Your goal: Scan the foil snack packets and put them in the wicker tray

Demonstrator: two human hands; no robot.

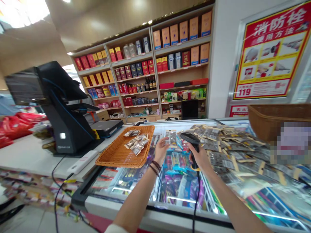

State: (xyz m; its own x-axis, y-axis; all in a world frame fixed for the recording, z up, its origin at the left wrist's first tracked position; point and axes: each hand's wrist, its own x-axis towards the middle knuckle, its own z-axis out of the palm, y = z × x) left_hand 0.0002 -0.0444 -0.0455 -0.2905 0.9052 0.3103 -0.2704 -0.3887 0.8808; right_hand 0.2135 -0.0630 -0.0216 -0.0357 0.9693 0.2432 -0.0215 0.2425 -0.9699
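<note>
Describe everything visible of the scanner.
The scanner is black and handheld, apparently plastic, with a broad rounded head, a slimmer grip and yellow trim at the grip's foot. A black cord leaves the foot and runs down past the near edge of the case. The right hand holds it by the grip, head uppermost, over the case's glass top, right of the packet in the left hand. Its scanning window and any trigger cannot be made out.
</note>
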